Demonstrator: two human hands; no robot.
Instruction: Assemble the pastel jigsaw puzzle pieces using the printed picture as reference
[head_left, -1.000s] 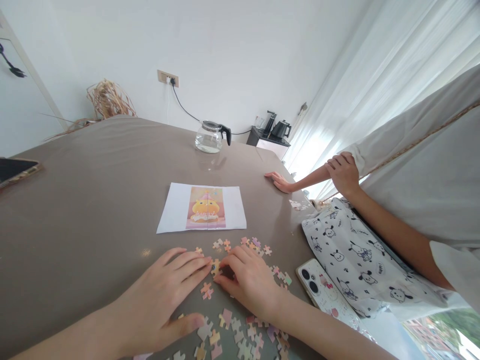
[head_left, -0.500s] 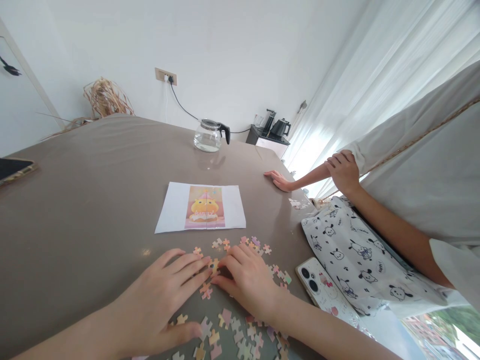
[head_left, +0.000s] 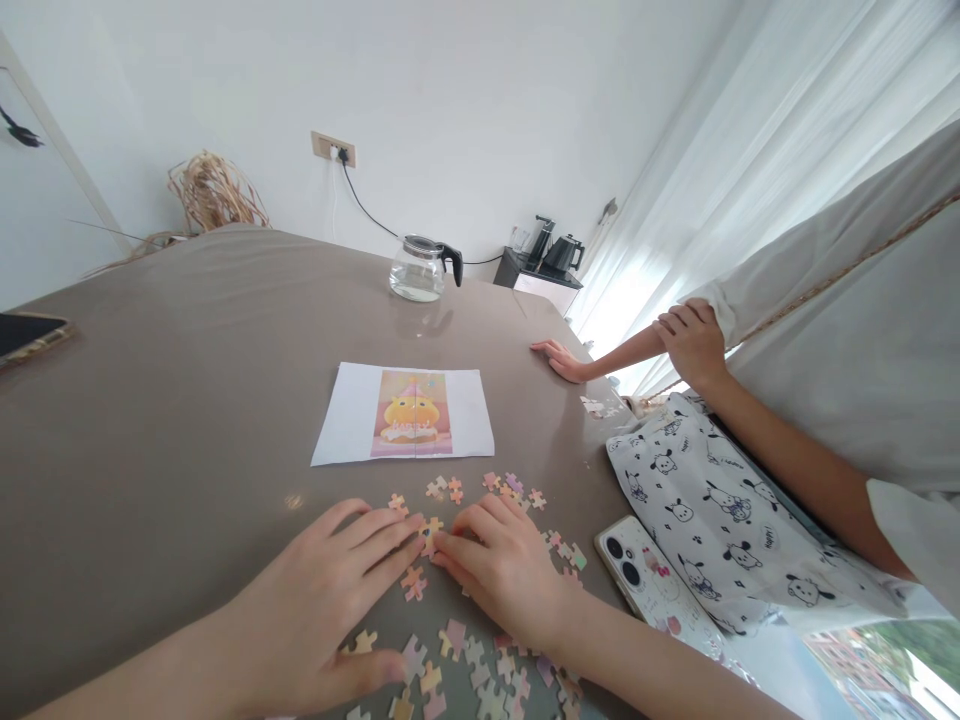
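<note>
A yellow-orange jigsaw piece (head_left: 430, 534) with a dark spot lies on the table between my two hands. My right hand (head_left: 504, 562) is closed, thumb and fingers pinched at the right side of this piece. Stretched out flat from the left, my left hand (head_left: 330, 590) rests its fingertips against the piece's other side. Just below sits a small orange and pink jigsaw cluster (head_left: 413, 583). Several loose pastel pieces (head_left: 491, 697) are scattered beneath and around my hands, some hidden by the right one. Beyond them lies a white sheet with a printed cake picture (head_left: 412, 415).
A glass pot (head_left: 417, 270) with a black handle stands farther back on the brown table (head_left: 187, 400). At the right are a phone (head_left: 652, 580), a white patterned bag (head_left: 720, 510) and another person's hand (head_left: 561, 360) on the table. More pieces (head_left: 598, 407) lie near the right edge.
My right thumb and fingers have drawn slightly closer together at the jigsaw piece. My left hand stays almost still. The whole view has shifted a little.
</note>
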